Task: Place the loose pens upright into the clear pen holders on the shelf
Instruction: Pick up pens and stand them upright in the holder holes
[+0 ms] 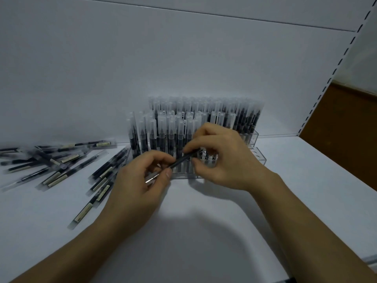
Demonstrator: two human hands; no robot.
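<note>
Both hands hold one dark pen (182,159) slantwise, just in front of the clear pen holder (259,158), which stands at the back edge of the white shelf (204,231), near its middle. The left hand (138,182) pinches the pen's lower end between thumb and curled fingers (162,157). The right hand (222,160) pinches the upper end, its fingers likewise curled. Capped pens (204,111) stand upright in rows in the holder. Loose pens (57,162) lie scattered toward the shelf's left edge.
</note>
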